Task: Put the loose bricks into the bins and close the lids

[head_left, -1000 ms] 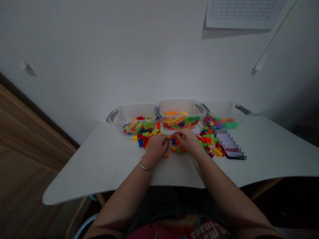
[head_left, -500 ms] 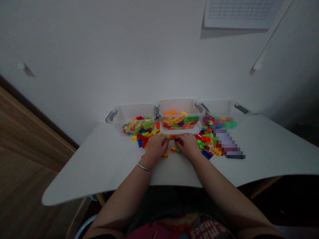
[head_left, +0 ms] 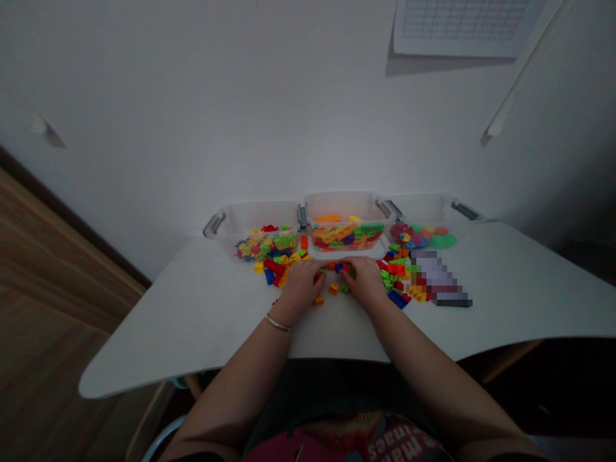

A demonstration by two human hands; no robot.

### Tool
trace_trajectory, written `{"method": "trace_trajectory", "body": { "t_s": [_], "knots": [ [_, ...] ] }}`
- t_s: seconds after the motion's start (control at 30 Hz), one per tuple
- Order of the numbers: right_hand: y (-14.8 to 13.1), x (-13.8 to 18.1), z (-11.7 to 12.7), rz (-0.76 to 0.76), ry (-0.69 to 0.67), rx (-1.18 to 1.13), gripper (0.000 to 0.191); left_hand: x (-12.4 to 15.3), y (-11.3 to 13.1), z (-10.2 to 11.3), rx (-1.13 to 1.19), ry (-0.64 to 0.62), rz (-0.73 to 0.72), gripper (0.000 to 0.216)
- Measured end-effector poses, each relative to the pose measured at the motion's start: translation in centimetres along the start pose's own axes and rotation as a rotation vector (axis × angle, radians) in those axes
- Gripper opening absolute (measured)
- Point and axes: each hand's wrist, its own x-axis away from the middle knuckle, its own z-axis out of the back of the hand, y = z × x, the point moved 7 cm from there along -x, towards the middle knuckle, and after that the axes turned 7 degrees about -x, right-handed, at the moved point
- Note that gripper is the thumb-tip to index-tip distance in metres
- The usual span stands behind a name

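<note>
Brick row (head_left: 332,265), red-orange, lies just in front of the middle bin (head_left: 342,205), between left hand (head_left: 302,284) and right hand (head_left: 364,280), long axis seemingly side to side, parallel to the bin's front. Blue brick (head_left: 339,267) also before the bin, right hand nearer. Both grips curled inward, tips partly hidden; cannot tell whether either is closed on a piece. Loose orange brick (head_left: 333,289) farther out from the bin

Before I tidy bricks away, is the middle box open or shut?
Open: nothing covers the top of the middle box, and an orange brick shows over its front rim.
</note>
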Motion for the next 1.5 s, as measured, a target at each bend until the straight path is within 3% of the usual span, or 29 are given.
{"method": "trace_trajectory", "body": {
  "t_s": [0.17,0.33,0.57,0.73,0.8,0.9,1.0,1.1,1.23,1.5],
  "knots": [
    [-1.4,0.2,0.3,0.143,-0.013,-0.257,0.023,-0.1,0.9,0.6,0.145,0.001,-0.064,0.036],
    [-1.7,0.5,0.3,0.14,0.007,-0.401,0.02,-0.2,1.0,1.0,0.183,0.03,-0.058,0.029],
    [-1.1,0.4,-0.2,0.051,-0.049,-0.419,0.022,-0.1,0.7,0.6,0.248,0.067,-0.034,0.022],
    [-1.7,0.5,0.2,0.121,-0.034,-0.437,0.02,-0.1,0.7,0.5,0.297,0.055,-0.027,0.029],
    [-2.1,0.3,1.1,0.173,0.037,-0.444,0.02,-0.1,0.6,0.7,0.293,0.071,-0.009,0.028],
    [-2.0,-0.4,3.5,0.208,0.247,-0.396,0.022,0.1,0.3,0.9,0.265,0.085,0.018,0.024],
    [-0.9,-1.8,6.4,0.144,0.46,-0.306,0.029,0.4,0.1,1.1,0.243,0.075,0.016,0.022],
    [0.6,-4.1,8.3,0.087,0.553,-0.303,0.036,0.7,-0.1,1.3,0.219,0.082,-0.001,0.024],
    [1.5,-7.2,8.7,0.119,0.541,-0.214,0.023,1.1,-0.4,1.6,0.203,0.091,-0.015,0.024],
    [1.4,-9.1,6.1,0.11,0.232,0.003,0.028,1.2,-0.5,1.8,0.189,0.094,-0.018,0.026]
  ]
}}
